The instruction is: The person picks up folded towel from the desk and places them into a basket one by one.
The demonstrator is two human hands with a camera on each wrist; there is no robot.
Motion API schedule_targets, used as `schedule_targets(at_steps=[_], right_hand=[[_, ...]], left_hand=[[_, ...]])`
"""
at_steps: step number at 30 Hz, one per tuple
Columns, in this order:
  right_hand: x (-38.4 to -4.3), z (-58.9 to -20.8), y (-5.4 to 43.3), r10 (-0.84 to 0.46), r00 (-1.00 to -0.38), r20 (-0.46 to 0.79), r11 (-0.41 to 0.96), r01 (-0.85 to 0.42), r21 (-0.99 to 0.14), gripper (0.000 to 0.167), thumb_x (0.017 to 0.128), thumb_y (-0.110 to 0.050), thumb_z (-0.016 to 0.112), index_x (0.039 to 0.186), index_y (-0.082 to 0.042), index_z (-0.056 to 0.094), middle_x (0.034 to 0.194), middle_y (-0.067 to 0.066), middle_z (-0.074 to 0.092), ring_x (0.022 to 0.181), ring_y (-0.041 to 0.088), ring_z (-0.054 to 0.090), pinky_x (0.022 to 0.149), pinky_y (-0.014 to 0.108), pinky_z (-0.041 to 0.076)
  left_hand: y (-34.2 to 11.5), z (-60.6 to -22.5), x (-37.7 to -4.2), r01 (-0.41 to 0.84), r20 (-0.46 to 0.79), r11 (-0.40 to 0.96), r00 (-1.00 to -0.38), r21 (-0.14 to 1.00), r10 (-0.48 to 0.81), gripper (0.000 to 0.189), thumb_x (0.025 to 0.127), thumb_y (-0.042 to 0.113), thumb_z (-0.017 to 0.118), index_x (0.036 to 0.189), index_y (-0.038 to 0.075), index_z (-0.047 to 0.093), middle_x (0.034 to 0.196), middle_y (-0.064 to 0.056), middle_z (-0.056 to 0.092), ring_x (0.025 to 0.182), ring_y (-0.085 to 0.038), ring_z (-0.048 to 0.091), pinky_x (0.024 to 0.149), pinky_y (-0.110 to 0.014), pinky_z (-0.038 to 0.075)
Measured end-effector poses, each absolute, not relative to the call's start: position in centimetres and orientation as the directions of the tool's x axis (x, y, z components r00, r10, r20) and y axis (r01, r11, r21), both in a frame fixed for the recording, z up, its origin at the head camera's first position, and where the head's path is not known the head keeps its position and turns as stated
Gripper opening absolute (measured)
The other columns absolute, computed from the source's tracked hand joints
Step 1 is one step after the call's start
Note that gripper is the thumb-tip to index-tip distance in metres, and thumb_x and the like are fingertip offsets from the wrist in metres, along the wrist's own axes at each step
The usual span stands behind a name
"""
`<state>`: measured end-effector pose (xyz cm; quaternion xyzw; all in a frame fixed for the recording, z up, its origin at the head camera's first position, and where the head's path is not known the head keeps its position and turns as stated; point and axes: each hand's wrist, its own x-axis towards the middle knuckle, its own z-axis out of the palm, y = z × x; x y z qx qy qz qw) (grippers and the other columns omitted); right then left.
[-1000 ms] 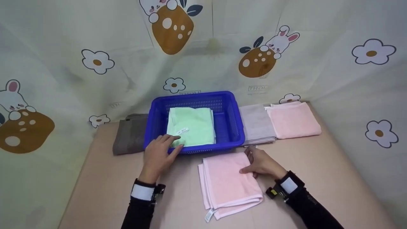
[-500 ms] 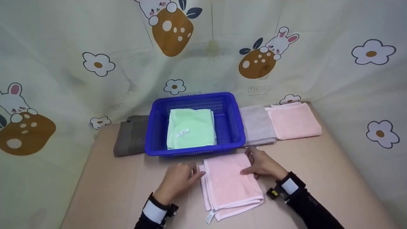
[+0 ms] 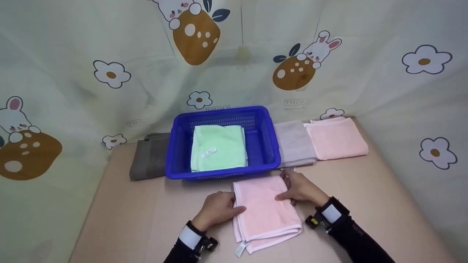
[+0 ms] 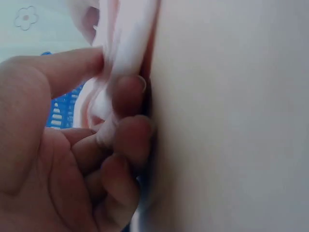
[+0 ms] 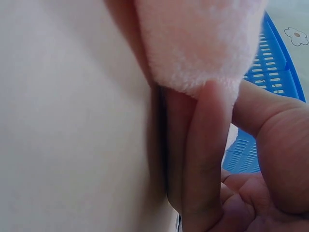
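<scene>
A folded pink towel [image 3: 267,210] with white edging lies on the table in front of the basket, its small white tag [image 3: 241,248] at the near left corner. My left hand [image 3: 218,209] grips its left edge, thumb on top and fingers beneath, as the left wrist view shows around the towel layers [image 4: 128,43]. On the opposite side my right hand [image 3: 302,188] pinches the right edge; in the right wrist view the fingers [image 5: 205,159] reach under the plush cloth [image 5: 198,43]. Behind it, the blue basket [image 3: 223,174] contains a folded light green towel [image 3: 221,144].
A dark grey-brown folded towel [image 3: 149,157] lies against the basket's left side. To the right of the basket lie a folded light grey towel [image 3: 295,142] and another pink towel [image 3: 338,138]. A curtain printed with rabbits [image 3: 321,47] hangs behind the table [image 3: 124,219].
My left hand has left the green towel in the basket, come down and right, and taken hold of the pink towel's left edge. The right hand has kept its hold.
</scene>
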<state>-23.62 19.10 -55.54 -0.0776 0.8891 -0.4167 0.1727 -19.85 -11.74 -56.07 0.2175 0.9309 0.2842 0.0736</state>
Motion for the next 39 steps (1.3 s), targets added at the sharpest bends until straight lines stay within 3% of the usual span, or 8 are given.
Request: schedule_targets(at_steps=[3,7,11,16,21,31,39], right_hand=[[-23.6,-55.5,19.1,-0.284,-0.929,-0.238,0.64,0.001,-0.769,0.073,0.071,-0.021,0.096,0.127,0.001,0.054,0.079,0.01,0.058,0.043,0.013,0.055,0.043,0.033,0.052],[-23.6,-55.5,19.1,-0.288,-0.929,-0.232,0.634,-0.003,-0.774,0.07,0.072,-0.02,0.096,0.125,0.0,0.054,0.076,0.008,0.055,0.043,0.013,0.056,0.043,0.034,0.053],[-23.7,-55.6,19.1,-0.296,-0.927,-0.231,0.634,-0.009,-0.774,0.07,0.072,-0.021,0.096,0.124,0.001,0.054,0.071,0.006,0.054,0.041,0.011,0.056,0.042,0.033,0.053],[-23.5,-55.6,19.1,-0.298,-0.925,-0.235,0.628,-0.005,-0.778,0.072,0.072,-0.021,0.096,0.127,0.002,0.054,0.071,0.007,0.056,0.041,0.012,0.056,0.042,0.034,0.053],[-23.5,-55.7,19.2,-0.292,-0.928,-0.232,0.631,-0.004,-0.776,0.071,0.072,-0.02,0.096,0.126,0.001,0.054,0.073,0.008,0.057,0.041,0.012,0.055,0.042,0.034,0.053],[-23.6,-55.6,19.1,-0.28,-0.93,-0.236,0.64,0.002,-0.768,0.07,0.073,-0.021,0.095,0.126,-0.001,0.055,0.076,0.008,0.055,0.044,0.013,0.056,0.043,0.033,0.053],[-23.4,-55.3,19.0,-0.291,-0.929,-0.227,0.64,-0.013,-0.768,0.067,0.073,-0.019,0.095,0.122,0.0,0.054,0.074,0.005,0.054,0.042,0.012,0.056,0.042,0.033,0.053]], left_hand=[[-11.6,-56.3,-19.9,0.334,-0.016,0.703,-0.897,0.628,0.441,0.035,0.088,0.042,0.077,0.07,0.016,0.06,0.059,0.014,0.043,0.056,-0.004,0.041,0.057,-0.023,0.032],[-11.6,-56.4,-20.0,0.321,0.003,0.646,-0.897,0.692,0.442,0.03,0.088,0.038,0.076,0.073,0.017,0.062,0.065,0.013,0.051,0.059,-0.002,0.044,0.059,-0.022,0.035],[-11.6,-56.6,-20.0,0.263,-0.02,0.551,-0.891,0.792,0.453,0.022,0.091,0.033,0.074,0.092,0.011,0.072,0.08,0.005,0.067,0.069,-0.003,0.054,0.066,-0.022,0.046],[-11.6,-56.8,-19.8,0.085,-0.121,0.415,-0.886,0.906,0.447,0.038,0.09,0.02,0.076,0.117,-0.005,0.066,0.086,-0.007,0.075,0.072,-0.007,0.064,0.069,-0.023,0.053],[-11.6,-56.9,-19.9,-0.001,-0.186,0.402,-0.887,0.916,0.423,0.034,0.089,0.019,0.078,0.111,-0.004,0.066,0.072,-0.001,0.07,0.062,-0.007,0.06,0.06,-0.022,0.048],[-11.9,-57.5,-20.2,-0.045,-0.215,0.381,-0.883,0.923,0.418,0.027,0.091,0.021,0.076,0.107,0.0,0.069,0.064,0.008,0.061,0.058,-0.006,0.053,0.056,-0.019,0.042],[-12.0,-57.6,-20.4,-0.022,-0.209,0.409,-0.884,0.912,0.419,0.019,0.091,0.023,0.077,0.086,0.008,0.065,0.058,0.012,0.049,0.052,-0.003,0.041,0.051,-0.019,0.032]])
